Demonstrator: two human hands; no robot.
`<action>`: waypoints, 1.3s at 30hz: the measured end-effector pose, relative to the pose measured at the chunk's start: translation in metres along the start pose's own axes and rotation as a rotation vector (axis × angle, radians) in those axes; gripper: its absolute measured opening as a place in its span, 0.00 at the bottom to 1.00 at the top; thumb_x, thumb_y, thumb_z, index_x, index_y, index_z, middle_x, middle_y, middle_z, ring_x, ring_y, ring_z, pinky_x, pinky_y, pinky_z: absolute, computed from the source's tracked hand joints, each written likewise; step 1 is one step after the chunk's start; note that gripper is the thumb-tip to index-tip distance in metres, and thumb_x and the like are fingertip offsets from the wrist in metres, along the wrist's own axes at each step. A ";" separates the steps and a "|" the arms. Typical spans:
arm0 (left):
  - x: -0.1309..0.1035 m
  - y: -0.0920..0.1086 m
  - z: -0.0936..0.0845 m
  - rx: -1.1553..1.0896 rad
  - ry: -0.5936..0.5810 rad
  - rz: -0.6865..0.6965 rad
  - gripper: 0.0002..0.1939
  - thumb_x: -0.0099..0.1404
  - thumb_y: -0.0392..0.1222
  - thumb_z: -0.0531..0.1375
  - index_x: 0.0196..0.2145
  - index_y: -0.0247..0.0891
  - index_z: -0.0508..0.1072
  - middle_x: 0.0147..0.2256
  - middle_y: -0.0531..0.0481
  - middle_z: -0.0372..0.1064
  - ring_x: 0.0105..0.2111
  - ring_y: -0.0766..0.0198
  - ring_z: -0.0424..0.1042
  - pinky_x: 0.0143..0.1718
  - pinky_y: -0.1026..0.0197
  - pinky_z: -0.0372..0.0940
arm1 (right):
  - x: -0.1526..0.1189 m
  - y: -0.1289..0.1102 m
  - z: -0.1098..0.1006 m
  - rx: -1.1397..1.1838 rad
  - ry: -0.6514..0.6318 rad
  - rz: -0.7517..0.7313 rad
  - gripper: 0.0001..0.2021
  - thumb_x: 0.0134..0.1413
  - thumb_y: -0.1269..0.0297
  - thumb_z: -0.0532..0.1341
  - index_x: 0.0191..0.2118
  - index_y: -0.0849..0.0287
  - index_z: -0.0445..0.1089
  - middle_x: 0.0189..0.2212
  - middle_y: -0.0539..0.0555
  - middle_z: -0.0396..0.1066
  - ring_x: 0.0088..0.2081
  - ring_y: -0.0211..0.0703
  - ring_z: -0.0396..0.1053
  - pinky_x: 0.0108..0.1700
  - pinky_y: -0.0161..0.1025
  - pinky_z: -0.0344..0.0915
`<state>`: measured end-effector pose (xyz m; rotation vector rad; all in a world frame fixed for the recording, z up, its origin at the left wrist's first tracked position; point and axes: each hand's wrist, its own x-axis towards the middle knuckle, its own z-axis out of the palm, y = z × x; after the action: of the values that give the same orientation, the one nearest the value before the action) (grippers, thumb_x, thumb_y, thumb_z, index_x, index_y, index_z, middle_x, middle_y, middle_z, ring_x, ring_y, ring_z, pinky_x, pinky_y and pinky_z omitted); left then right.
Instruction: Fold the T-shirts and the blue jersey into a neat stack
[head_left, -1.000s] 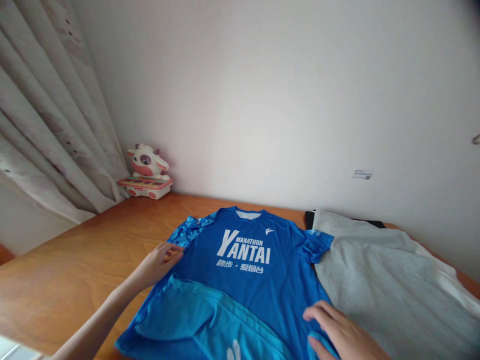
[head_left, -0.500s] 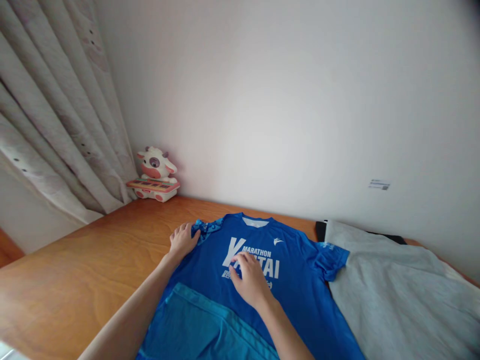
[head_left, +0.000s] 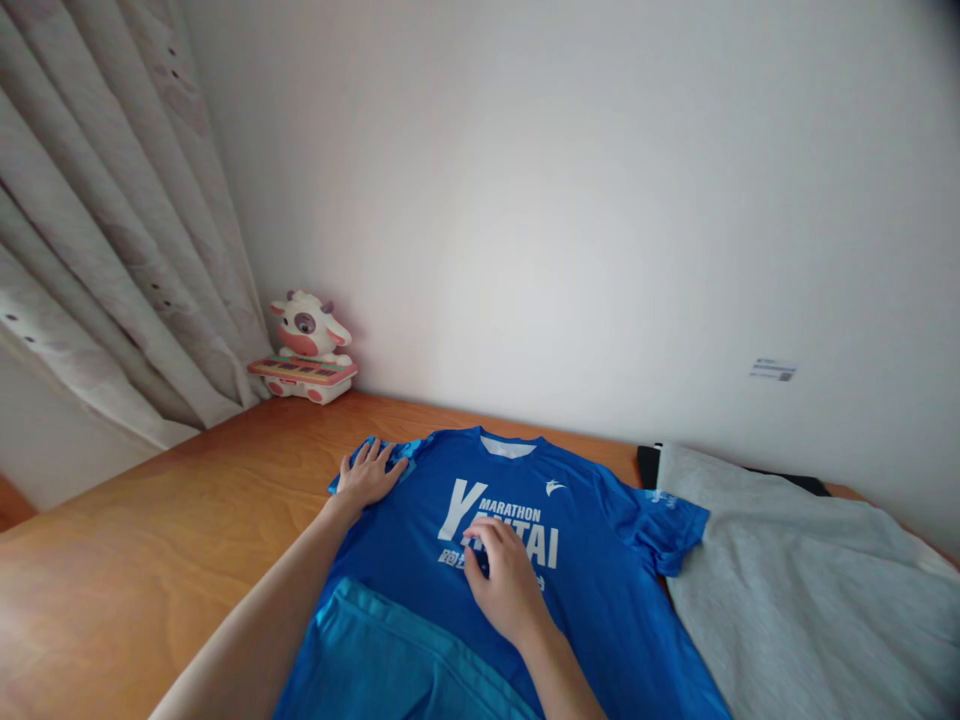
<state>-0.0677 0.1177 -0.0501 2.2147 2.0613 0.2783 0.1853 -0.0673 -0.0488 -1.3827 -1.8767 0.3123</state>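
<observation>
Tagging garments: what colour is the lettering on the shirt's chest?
The chest lettering is white; head view.

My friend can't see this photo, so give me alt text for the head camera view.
A person's left hand lies spread on one sleeve of a blue "MARATHON" shirt; the right hand, loosely curled, is over its front. The shirt lies on a wooden surface, grey cloth at right, a toy cow with keyboard at back left.

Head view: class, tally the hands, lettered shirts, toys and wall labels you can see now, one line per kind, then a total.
Hands: 2 (left hand, right hand)
Lettered shirts: 1 (blue shirt)
Toys: 1 (cow toy)
Wall labels: 1 (label)
Total: 5
</observation>
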 end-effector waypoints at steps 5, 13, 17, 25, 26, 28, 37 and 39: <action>0.017 -0.010 -0.003 0.015 -0.016 -0.109 0.38 0.70 0.65 0.43 0.68 0.42 0.61 0.71 0.36 0.47 0.70 0.35 0.45 0.63 0.21 0.40 | 0.001 -0.003 -0.004 0.004 -0.022 0.028 0.09 0.62 0.72 0.56 0.43 0.54 0.71 0.44 0.56 0.73 0.49 0.51 0.71 0.53 0.50 0.69; 0.021 -0.017 -0.009 0.037 0.117 -0.307 0.31 0.69 0.57 0.48 0.58 0.32 0.70 0.62 0.27 0.63 0.64 0.34 0.59 0.59 0.29 0.54 | 0.002 -0.002 -0.003 0.022 -0.037 0.052 0.08 0.62 0.72 0.57 0.40 0.55 0.72 0.43 0.55 0.71 0.48 0.49 0.70 0.52 0.48 0.67; 0.026 -0.022 -0.020 -0.001 0.147 -0.352 0.31 0.66 0.54 0.55 0.58 0.27 0.70 0.56 0.25 0.70 0.56 0.36 0.70 0.50 0.43 0.67 | 0.002 0.000 -0.002 0.010 -0.027 0.053 0.08 0.61 0.72 0.57 0.39 0.54 0.73 0.42 0.54 0.71 0.47 0.49 0.70 0.52 0.48 0.66; 0.027 -0.011 -0.049 -0.170 0.175 -0.294 0.14 0.62 0.48 0.60 0.42 0.40 0.79 0.39 0.41 0.80 0.45 0.45 0.78 0.39 0.55 0.71 | 0.003 -0.001 -0.004 0.017 -0.020 0.050 0.07 0.62 0.71 0.57 0.38 0.54 0.73 0.42 0.54 0.72 0.48 0.49 0.71 0.52 0.48 0.67; 0.026 -0.005 -0.054 -0.193 0.200 -0.270 0.16 0.64 0.48 0.59 0.44 0.39 0.77 0.41 0.41 0.80 0.47 0.45 0.77 0.41 0.55 0.71 | 0.003 -0.001 -0.004 0.024 -0.020 0.050 0.07 0.62 0.71 0.57 0.38 0.55 0.73 0.42 0.55 0.72 0.48 0.49 0.71 0.52 0.48 0.67; 0.021 0.012 -0.066 -0.248 0.228 -0.191 0.17 0.66 0.49 0.58 0.48 0.38 0.75 0.44 0.42 0.79 0.48 0.48 0.76 0.44 0.55 0.70 | 0.002 -0.001 -0.003 0.048 -0.010 0.056 0.07 0.63 0.69 0.57 0.40 0.55 0.73 0.43 0.55 0.73 0.48 0.50 0.72 0.52 0.48 0.69; -0.092 0.064 -0.083 -0.541 0.116 0.706 0.24 0.68 0.53 0.60 0.59 0.43 0.67 0.55 0.43 0.71 0.51 0.54 0.73 0.52 0.51 0.70 | 0.000 0.024 0.017 0.125 0.178 0.073 0.26 0.63 0.63 0.57 0.65 0.59 0.59 0.51 0.62 0.73 0.52 0.52 0.72 0.56 0.52 0.69; -0.115 0.054 -0.069 -0.358 0.188 0.727 0.25 0.66 0.54 0.63 0.57 0.44 0.69 0.55 0.42 0.71 0.54 0.50 0.70 0.57 0.47 0.66 | 0.001 0.023 0.016 0.075 0.159 0.053 0.27 0.62 0.65 0.58 0.65 0.57 0.60 0.51 0.61 0.74 0.51 0.52 0.72 0.55 0.53 0.69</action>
<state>-0.0362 -0.0043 0.0206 2.6563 1.0519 0.8560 0.1902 -0.0536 -0.0732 -1.3676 -1.6841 0.2875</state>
